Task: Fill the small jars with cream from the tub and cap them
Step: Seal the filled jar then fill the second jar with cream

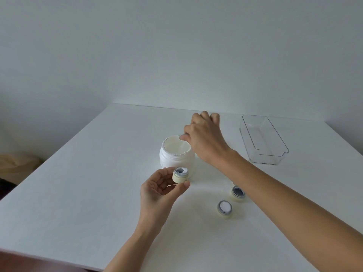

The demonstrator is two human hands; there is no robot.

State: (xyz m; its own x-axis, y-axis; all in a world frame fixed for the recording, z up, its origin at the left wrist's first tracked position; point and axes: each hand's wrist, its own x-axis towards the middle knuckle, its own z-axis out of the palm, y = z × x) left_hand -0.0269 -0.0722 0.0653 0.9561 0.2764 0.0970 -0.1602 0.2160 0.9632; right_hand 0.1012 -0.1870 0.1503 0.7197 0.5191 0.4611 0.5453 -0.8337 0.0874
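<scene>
White plastic cream tub open at table centre. Left hand pinching small cream-coloured jar at tub's six o'clock. Right hand closed over tub rim; held item unclear. Two more small jars at four o'clock.

Plain indoor room, likely home: bare white wall, white table, clear plastic organizer tray far right, beige cushion-like shape left.
</scene>
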